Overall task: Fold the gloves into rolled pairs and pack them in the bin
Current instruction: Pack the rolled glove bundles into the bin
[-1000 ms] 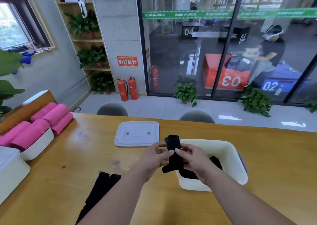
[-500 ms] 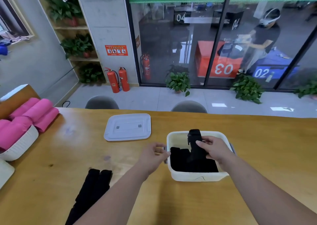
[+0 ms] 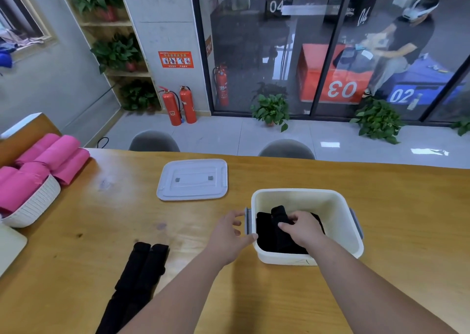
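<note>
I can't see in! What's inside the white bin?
Black gloves lie in the white bin, and the right hand grips one. What's under the hand and gloves is hidden.

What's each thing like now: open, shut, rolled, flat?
bin: open, black gloves inside.
lid: off, flat on the table.
rolled pair: in the bin, gripped by right hand.
loose gloves: flat on the table, not rolled.
left hand: touches the bin's side.
pink rolls: rolled, in basket.

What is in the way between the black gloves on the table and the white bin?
Only the person's left hand, at the bin's left edge, lies between it and the loose gloves. The lid lies off on the table, so the bin is open.
</note>
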The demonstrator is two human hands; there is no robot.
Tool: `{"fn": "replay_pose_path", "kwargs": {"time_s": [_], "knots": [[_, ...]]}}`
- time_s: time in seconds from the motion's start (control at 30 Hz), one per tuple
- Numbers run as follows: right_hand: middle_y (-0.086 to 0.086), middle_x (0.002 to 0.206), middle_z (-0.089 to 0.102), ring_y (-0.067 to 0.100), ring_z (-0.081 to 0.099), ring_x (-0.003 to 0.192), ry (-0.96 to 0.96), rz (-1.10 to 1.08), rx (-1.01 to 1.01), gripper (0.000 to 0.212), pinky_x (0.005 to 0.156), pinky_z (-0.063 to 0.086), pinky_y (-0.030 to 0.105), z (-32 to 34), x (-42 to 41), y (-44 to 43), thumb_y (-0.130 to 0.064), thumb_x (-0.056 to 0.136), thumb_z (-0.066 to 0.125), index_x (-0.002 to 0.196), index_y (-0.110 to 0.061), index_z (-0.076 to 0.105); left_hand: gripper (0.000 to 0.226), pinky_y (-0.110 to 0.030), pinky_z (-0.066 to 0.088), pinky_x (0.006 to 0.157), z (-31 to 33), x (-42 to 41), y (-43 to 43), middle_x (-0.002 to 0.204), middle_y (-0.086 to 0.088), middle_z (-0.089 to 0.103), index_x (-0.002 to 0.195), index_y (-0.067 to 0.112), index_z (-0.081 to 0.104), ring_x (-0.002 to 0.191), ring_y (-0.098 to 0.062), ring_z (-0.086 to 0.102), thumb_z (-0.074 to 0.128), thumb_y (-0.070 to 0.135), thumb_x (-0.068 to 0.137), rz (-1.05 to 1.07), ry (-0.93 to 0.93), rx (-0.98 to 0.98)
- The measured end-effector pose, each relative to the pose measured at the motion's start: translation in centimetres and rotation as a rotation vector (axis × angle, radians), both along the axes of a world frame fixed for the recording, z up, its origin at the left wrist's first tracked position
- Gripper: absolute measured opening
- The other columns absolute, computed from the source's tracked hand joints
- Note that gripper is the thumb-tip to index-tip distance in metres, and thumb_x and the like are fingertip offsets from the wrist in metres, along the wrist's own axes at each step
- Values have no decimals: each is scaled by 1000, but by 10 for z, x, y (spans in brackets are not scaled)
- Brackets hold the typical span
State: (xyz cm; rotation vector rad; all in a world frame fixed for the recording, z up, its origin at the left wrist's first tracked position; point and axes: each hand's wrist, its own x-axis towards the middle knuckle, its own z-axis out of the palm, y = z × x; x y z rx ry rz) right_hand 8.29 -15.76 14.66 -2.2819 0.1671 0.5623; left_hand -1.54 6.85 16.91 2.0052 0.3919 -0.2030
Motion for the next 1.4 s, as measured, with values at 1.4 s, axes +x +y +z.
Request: {"fn": "replay_pose_path", "kwargs": {"time_s": [1.4], "knots": [[-15,111,66,4,65,97,-273,325,140,41,79,55,31,68,-34,103,-47,89,81,125,-36,66,69,-16,45,73,7,-69,60,134,13,54,148,37,49,112,-2,57,80,55,88,176,-32,92]]}}
